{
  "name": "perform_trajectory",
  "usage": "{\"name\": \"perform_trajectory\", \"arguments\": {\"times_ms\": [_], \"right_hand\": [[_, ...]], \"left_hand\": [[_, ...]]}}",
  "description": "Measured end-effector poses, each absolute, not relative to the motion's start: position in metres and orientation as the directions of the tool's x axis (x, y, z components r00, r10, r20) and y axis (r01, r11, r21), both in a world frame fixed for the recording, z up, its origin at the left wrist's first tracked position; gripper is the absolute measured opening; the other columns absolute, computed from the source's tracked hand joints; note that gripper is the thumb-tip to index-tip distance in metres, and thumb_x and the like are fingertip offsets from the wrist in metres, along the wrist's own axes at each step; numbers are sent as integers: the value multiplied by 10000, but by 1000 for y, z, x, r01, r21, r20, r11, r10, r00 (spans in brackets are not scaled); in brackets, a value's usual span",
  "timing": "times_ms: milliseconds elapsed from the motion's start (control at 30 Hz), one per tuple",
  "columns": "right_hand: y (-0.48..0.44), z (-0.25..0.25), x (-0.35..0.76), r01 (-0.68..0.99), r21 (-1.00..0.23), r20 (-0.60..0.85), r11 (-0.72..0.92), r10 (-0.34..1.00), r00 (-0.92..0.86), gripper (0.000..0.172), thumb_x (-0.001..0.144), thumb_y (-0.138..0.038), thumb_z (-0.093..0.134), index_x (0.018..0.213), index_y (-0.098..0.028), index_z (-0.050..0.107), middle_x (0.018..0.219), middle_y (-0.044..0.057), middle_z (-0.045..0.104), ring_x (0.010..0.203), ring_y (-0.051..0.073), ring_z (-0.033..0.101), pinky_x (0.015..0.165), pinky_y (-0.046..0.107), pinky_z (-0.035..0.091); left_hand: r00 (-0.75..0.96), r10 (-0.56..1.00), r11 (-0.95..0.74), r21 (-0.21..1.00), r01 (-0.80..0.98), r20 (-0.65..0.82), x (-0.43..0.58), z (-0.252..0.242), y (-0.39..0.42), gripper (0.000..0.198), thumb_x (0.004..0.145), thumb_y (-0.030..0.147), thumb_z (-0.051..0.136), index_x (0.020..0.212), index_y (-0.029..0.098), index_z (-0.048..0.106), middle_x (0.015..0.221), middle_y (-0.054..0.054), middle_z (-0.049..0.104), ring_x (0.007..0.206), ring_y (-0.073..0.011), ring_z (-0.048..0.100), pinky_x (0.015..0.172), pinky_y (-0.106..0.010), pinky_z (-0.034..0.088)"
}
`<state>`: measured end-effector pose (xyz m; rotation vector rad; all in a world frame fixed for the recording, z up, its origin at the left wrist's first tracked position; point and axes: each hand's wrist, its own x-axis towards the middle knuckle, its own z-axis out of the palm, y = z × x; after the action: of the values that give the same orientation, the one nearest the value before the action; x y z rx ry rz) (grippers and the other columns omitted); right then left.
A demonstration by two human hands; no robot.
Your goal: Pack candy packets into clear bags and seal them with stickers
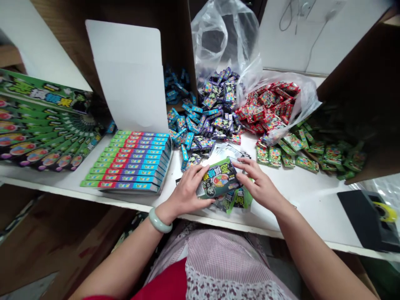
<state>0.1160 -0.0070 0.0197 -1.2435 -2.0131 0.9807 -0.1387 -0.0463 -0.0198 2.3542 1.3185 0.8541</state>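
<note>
Green packet (pixel 220 179) sat at six o'clock, clamped squarely by its edges between the left hand (pixel 186 193) and right hand (pixel 259 183).

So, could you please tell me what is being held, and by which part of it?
The left hand and right hand hold a small green-and-black printed packet by its opposite side edges.
</note>
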Motion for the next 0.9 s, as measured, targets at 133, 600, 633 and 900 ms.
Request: {"name": "perform_trajectory", "arguments": {"times_ms": [133,600,633,900], "right_hand": [[-5,15,121,501,-824,-64,264,836,-545,506,923,-553,461,1350,-295,552,1504,98,372,1411,282,329,1144,508,288],[67,21,14,274,-957,-54,97,867,-496,310,739,-503,669,801,-200,698,797,52,707,764,208,646,768,394,522],[68,18,0,235,-968,-49,87,855,-516,321,727,-509,666,791,-196,691,798,51,707,764,204,645,765,384,517],[45,18,8,241,-969,-83,57,842,-534,352,775,-515,627,896,-190,692,866,57,716,759,186,645,673,315,503]], "left_hand": [[379,868,-497,571,654,321,-142,-28,-54,1022,658,409,808,1487,214,244,1334,-161,429,1260,-346,441,1068,-532,399],[213,882,-465,708,531,419,-180,-13,-83,1008,617,352,818,1471,238,296,1363,-140,418,1266,-334,425,1095,-523,359],[181,896,-440,758,482,405,-182,-13,-85,997,611,366,825,1463,245,321,1376,-135,418,1280,-339,415,1107,-526,338],[181,982,164,720,-674,-54,-179,-4,-83,901,675,830,463,1261,153,557,1199,-158,626,1146,-383,569,943,-507,468]]}}
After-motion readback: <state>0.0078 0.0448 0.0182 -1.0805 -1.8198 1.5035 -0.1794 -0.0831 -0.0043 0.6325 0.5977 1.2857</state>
